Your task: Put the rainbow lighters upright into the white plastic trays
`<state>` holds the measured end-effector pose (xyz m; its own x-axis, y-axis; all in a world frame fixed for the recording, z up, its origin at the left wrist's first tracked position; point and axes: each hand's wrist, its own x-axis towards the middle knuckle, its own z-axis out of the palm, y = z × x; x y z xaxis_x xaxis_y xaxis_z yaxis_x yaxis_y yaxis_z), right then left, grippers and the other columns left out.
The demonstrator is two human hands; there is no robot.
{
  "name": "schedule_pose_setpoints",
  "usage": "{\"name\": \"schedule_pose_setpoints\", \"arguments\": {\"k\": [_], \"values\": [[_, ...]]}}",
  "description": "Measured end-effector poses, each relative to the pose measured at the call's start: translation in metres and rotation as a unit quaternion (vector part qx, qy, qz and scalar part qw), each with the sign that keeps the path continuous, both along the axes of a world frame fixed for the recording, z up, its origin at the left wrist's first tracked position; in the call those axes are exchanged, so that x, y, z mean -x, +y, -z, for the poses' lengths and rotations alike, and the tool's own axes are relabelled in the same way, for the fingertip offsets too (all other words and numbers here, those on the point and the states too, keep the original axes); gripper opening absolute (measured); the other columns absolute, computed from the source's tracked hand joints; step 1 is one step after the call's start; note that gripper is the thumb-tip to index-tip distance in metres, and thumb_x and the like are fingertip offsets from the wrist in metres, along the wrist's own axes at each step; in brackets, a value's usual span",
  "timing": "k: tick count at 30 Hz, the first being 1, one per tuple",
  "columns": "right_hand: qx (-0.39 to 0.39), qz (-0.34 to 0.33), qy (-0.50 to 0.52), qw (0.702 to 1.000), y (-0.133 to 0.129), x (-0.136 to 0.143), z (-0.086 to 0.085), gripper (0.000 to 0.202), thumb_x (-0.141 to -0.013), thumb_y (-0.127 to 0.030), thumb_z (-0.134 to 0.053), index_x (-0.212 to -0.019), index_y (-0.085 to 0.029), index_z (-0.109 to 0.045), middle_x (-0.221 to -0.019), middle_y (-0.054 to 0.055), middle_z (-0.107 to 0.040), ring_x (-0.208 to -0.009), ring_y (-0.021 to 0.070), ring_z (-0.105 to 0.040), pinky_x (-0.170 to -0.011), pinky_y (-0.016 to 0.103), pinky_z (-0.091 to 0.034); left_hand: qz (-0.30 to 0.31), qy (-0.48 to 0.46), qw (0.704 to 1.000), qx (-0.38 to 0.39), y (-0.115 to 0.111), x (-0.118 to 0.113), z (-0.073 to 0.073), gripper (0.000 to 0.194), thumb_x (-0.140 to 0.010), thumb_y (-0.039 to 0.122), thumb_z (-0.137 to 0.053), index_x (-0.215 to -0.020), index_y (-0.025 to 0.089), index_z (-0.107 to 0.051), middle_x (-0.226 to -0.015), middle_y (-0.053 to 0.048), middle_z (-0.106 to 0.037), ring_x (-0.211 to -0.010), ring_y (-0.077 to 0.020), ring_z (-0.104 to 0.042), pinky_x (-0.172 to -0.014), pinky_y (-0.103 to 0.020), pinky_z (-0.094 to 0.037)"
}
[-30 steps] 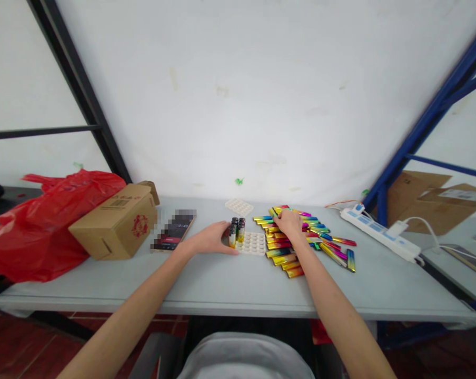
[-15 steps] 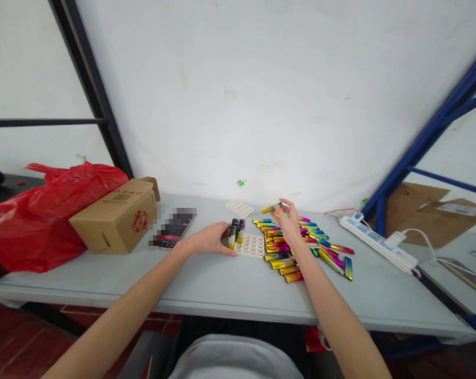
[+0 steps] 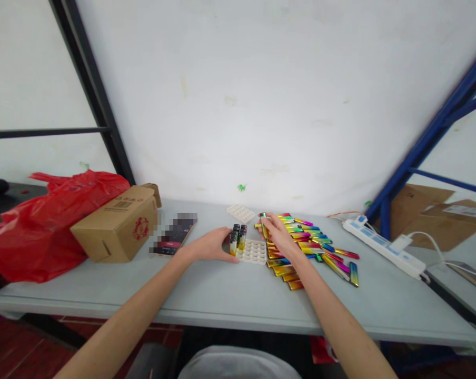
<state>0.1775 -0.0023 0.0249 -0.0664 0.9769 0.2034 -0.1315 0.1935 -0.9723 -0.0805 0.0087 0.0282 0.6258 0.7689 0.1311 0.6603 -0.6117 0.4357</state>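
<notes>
Gripping a slim, shiny lighter with a yellow-gold body (image 3: 265, 226) between thumb and fingers of the right hand (image 3: 279, 237), nearly upright with a slight tilt, over the left side of a spread pile of metallic, multicoloured lighters (image 3: 301, 247). Held just beyond the right end of a white tray with rows of round hollows (image 3: 254, 252), near the middle of the grey tabletop (image 3: 206, 300). Curving the left hand (image 3: 211, 245) around the left side of a small cluster of upright, black-topped lighters with yellow lower parts (image 3: 238, 239), with thumb and fingers spread apart; too small to tell whether touching them. Standing together at the left end of the tray, next to bare hollows on the right.

Lying toward the back edge of the tabletop, near the upright cluster: a second white tray with round hollows (image 3: 240, 213). To the left, a dark-screened phone, partly pixelated (image 3: 175, 237), then a brown cardboard box with a red print (image 3: 117, 223), beside a crumpled red plastic bag (image 3: 52, 226) at the left edge. Near the right edge, a long white power strip (image 3: 380, 247) with white plugs and cable, set at a slant.
</notes>
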Motion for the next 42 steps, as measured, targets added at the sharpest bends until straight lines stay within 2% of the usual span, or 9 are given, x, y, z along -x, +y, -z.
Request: {"name": "schedule_pose_setpoints", "arguments": {"k": [5,8,10,15,21,28,34,38,42], "values": [[0.005,0.017,-0.116,0.993,-0.002,0.007,0.005,0.042,-0.092,-0.067,-0.057,-0.11,-0.028,-0.057,-0.063,-0.009,-0.05,-0.047,0.0119,-0.037,-0.045,0.023,-0.029,0.007,-0.011,1.0,-0.015,0.002,-0.001,0.006,0.069,-0.064,0.07,-0.083,-0.106,0.02,-0.065,-0.106,-0.008,-0.073,-0.095,-0.0297,-0.069,-0.084,-0.038,-0.053],[-0.088,0.083,-0.242,0.963,-0.004,0.009,0.004,0.046,-0.097,-0.067,-0.048,-0.085,-0.024,-0.06,-0.061,-0.005,-0.047,-0.056,0.0147,-0.043,-0.054,0.027,-0.032,0.004,-0.021,1.0,-0.022,0.001,-0.003,0.008,0.066,-0.064,0.069,-0.083,-0.105,0.02,-0.065,-0.102,-0.007,-0.073,-0.089,-0.0273,-0.068,-0.08,-0.036,-0.052],[-0.137,0.125,-0.301,0.935,-0.007,0.01,0.002,0.053,-0.097,-0.067,-0.048,-0.068,-0.023,-0.052,-0.06,-0.003,-0.046,-0.061,0.015,-0.042,-0.059,0.028,-0.032,0.001,-0.026,0.999,-0.028,0.0,-0.004,0.008,0.065,-0.064,0.069,-0.083,-0.103,0.02,-0.065,-0.101,-0.007,-0.073,-0.088,-0.0269,-0.068,-0.079,-0.036,-0.052],[-0.153,0.178,-0.334,0.913,-0.011,0.012,0.001,0.056,-0.095,-0.064,-0.048,-0.058,-0.023,-0.037,-0.056,-0.005,-0.032,-0.059,0.013,-0.033,-0.059,0.03,-0.023,-0.007,-0.027,0.998,-0.054,-0.002,-0.006,0.008,0.065,-0.063,0.071,-0.083,-0.099,0.02,-0.065,-0.098,-0.007,-0.071,-0.089,-0.0282,-0.067,-0.08,-0.037,-0.052],[-0.146,0.21,-0.342,0.904,-0.007,0.01,0.006,0.045,-0.09,-0.051,-0.048,-0.056,-0.024,-0.036,-0.054,-0.005,-0.033,-0.058,0.0134,-0.033,-0.058,0.03,-0.022,0.001,-0.023,0.999,-0.04,-0.002,-0.006,0.007,0.065,-0.063,0.072,-0.082,-0.099,0.02,-0.065,-0.096,-0.006,-0.071,-0.086,-0.0269,-0.066,-0.077,-0.036,-0.05],[-0.165,0.2,-0.331,0.907,-0.017,0.011,-0.004,0.053,-0.095,-0.061,-0.048,-0.059,-0.023,-0.037,-0.055,-0.005,-0.035,-0.059,0.0132,-0.033,-0.059,0.03,-0.024,0.0,-0.01,0.999,-0.038,-0.002,-0.006,0.004,0.066,-0.064,0.073,-0.082,-0.098,0.02,-0.063,-0.096,-0.006,-0.071,-0.085,-0.0268,-0.066,-0.076,-0.036,-0.049],[-0.163,0.189,-0.37,0.895,-0.015,0.012,0.0,0.044,-0.092,-0.05,-0.046,-0.057,-0.025,-0.036,-0.053,-0.003,-0.039,-0.057,0.0146,-0.036,-0.059,0.031,-0.024,0.001,-0.016,0.999,-0.03,-0.003,-0.006,0.003,0.066,-0.064,0.074,-0.081,-0.098,0.02,-0.064,-0.096,-0.006,-0.071,-0.085,-0.0265,-0.065,-0.076,-0.036,-0.05],[-0.179,0.197,-0.386,0.883,-0.018,0.012,-0.002,0.043,-0.098,-0.051,-0.046,-0.064,-0.025,-0.043,-0.057,-0.002,-0.047,-0.059,0.0163,-0.04,-0.061,0.031,-0.029,-0.002,-0.012,1.0,-0.029,-0.004,-0.006,0.002,0.068,-0.063,0.075,-0.081,-0.1,0.02,-0.064,-0.098,-0.007,-0.072,-0.087,-0.0281,-0.066,-0.078,-0.037,-0.05],[-0.23,0.11,-0.41,0.876,-0.027,0.01,-0.011,0.039,-0.107,-0.052,-0.042,-0.085,-0.024,-0.057,-0.073,0.001,-0.061,-0.068,0.0196,-0.053,-0.071,0.031,-0.04,-0.005,-0.01,1.0,-0.027,-0.004,-0.007,0.0,0.067,-0.063,0.075,-0.081,-0.098,0.02,-0.064,-0.096,-0.007,-0.072,-0.084,-0.0272,-0.065,-0.076,-0.036,-0.05]]}}
